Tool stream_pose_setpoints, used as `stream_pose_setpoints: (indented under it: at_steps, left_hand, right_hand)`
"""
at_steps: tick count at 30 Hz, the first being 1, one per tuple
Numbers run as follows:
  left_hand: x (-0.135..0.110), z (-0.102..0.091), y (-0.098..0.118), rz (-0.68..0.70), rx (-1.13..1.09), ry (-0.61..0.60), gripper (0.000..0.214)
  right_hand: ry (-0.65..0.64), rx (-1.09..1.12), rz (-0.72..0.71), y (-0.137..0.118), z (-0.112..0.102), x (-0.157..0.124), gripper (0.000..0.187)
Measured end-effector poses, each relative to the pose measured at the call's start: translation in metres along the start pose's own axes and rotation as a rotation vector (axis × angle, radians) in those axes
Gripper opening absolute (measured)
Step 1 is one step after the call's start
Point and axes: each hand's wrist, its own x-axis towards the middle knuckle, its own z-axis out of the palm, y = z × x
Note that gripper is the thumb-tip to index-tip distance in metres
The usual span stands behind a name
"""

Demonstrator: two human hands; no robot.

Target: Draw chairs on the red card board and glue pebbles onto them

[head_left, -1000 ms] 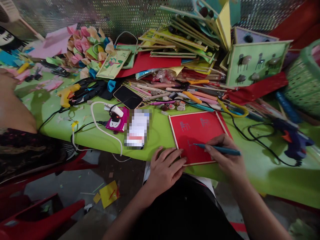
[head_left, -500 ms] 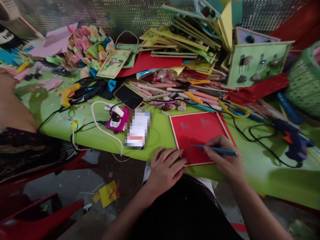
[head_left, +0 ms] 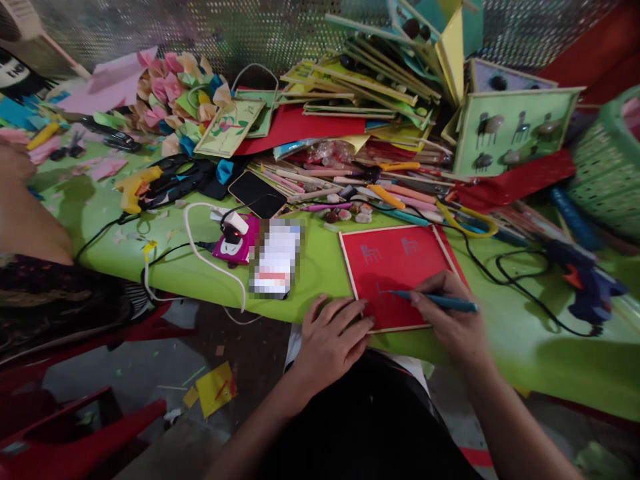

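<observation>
A red card panel (head_left: 385, 257) with pale wooden strips along its edges lies on the green table in front of me. Two small dark chair-like drawings show on its upper half, and a few thin strokes lie lower down. My right hand (head_left: 455, 320) grips a blue-green pen (head_left: 447, 302), its tip at the thin strokes. Flat across the panel's lower left corner and the table edge rests my left hand (head_left: 335, 337), fingers stretched out, holding nothing.
Left of the panel lie a lit phone (head_left: 276, 257) and a pink power socket (head_left: 234, 248) with cables. A blue glue gun (head_left: 583, 287) is at the right. Behind are pens, stones, yellow-handled scissors (head_left: 467, 223) and stacked panels (head_left: 360, 80). Another person's arm (head_left: 30, 207) is at far left.
The pen tip has slid slightly to the right along the panel, lengthening a short horizontal stroke. My left hand stays in place.
</observation>
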Motion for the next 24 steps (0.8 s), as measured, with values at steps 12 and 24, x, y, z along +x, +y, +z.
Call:
stream_pose_setpoints:
  at_steps: [12, 24]
  left_hand:
    - [-0.0014, 0.0015, -0.0007, 0.002, 0.018, -0.004, 0.026]
    - [-0.0008, 0.0007, -0.0004, -0.004, -0.001, -0.001, 0.024]
  right_hand:
    - [0.032, -0.019, 0.002, 0.0004, -0.0006, 0.0000, 0.014]
    - [-0.006, 0.067, 0.000, 0.0035, -0.0033, -0.0024, 0.017]
